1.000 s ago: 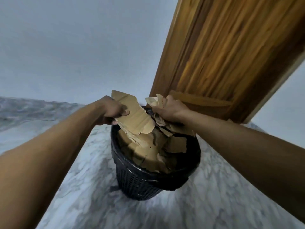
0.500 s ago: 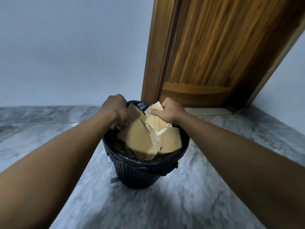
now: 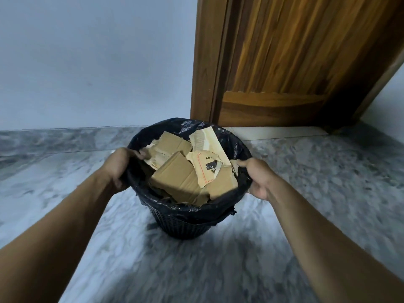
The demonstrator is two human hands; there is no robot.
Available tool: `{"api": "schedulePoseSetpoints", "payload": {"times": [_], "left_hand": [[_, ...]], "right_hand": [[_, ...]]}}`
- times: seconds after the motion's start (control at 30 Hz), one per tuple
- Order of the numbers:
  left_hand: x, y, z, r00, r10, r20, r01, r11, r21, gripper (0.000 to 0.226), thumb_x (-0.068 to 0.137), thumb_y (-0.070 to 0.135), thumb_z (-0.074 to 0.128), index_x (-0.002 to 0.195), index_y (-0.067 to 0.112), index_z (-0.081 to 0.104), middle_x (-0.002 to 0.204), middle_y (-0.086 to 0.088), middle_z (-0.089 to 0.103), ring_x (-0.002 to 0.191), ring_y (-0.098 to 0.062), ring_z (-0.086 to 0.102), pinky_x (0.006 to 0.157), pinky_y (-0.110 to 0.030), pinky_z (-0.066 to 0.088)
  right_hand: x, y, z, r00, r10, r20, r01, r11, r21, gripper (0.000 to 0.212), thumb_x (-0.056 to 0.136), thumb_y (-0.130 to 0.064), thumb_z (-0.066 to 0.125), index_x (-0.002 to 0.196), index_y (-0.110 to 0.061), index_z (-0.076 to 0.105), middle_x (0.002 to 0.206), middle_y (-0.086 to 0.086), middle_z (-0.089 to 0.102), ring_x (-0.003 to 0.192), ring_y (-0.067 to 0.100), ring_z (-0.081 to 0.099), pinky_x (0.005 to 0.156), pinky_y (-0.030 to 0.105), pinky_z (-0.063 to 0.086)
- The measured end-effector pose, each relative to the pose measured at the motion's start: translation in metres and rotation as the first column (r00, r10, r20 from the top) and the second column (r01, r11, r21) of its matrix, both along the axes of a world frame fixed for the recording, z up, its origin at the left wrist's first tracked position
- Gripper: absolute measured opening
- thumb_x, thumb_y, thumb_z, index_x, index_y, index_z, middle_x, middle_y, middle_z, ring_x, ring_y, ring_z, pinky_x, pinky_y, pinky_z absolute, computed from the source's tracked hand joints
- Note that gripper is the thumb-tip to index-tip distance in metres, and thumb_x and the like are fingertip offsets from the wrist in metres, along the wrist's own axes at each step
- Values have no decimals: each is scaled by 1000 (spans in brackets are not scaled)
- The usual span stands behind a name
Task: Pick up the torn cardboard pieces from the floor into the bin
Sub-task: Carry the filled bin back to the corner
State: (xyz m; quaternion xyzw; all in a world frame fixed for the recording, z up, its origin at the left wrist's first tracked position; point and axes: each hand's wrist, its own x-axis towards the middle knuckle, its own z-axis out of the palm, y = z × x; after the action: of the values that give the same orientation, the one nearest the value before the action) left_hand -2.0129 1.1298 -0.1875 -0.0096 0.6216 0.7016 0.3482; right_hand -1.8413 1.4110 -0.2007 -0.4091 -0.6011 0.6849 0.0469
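Note:
A black mesh bin [image 3: 181, 226] lined with a black plastic bag stands on the marble floor in the middle of the head view. Several torn brown cardboard pieces [image 3: 177, 178] fill it to the rim; one carries a red-striped label. My left hand [image 3: 119, 167] grips the bin's left rim, thumb over the bag's edge. My right hand [image 3: 256, 179] grips the right rim the same way. No cardboard shows on the floor in view.
A grey marbled floor [image 3: 218, 270] surrounds the bin. Behind it rises a pale wall [image 3: 98, 62], and a wooden door [image 3: 284, 62] in its frame stands close behind the bin at the right.
Both hands let go of the cardboard pieces they held over the bin and moved apart to its left and right rim. The pieces now lie inside.

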Motion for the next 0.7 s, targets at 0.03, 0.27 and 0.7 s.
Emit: {"api": "schedulePoseSetpoints", "payload": {"times": [0.03, 0.27, 0.7], "left_hand": [[-3, 4, 0, 1000, 22, 16, -21, 1000, -22, 19, 91, 5, 48, 77, 9, 61, 61, -9, 63, 45, -22, 63, 46, -24, 55], [-25, 39, 17, 995, 56, -82, -53, 998, 40, 70, 89, -11, 39, 134, 41, 51, 99, 6, 78, 78, -16, 74, 59, -24, 58], [33, 151, 305, 992, -98, -73, 98, 995, -6, 50, 87, -12, 44, 118, 19, 69, 114, -17, 73, 83, -26, 77, 68, -35, 62]], "right_hand": [[-3, 4, -2, 1000, -13, -21, 13, 1000, -4, 30, 101, -20, 50, 126, -13, 66, 120, 12, 71, 108, 31, 67, 101, 52, 50], [-8, 40, 19, 985, 16, -173, -8, 999, 47, 79, 96, -2, 59, 153, -48, 27, 128, -11, 54, 85, 9, 73, 61, 31, 60], [82, 117, 310, 978, -147, -149, 149, 989, 0, 50, 106, -27, 45, 147, -53, 33, 142, -10, 55, 116, 17, 63, 89, 45, 58]]}}
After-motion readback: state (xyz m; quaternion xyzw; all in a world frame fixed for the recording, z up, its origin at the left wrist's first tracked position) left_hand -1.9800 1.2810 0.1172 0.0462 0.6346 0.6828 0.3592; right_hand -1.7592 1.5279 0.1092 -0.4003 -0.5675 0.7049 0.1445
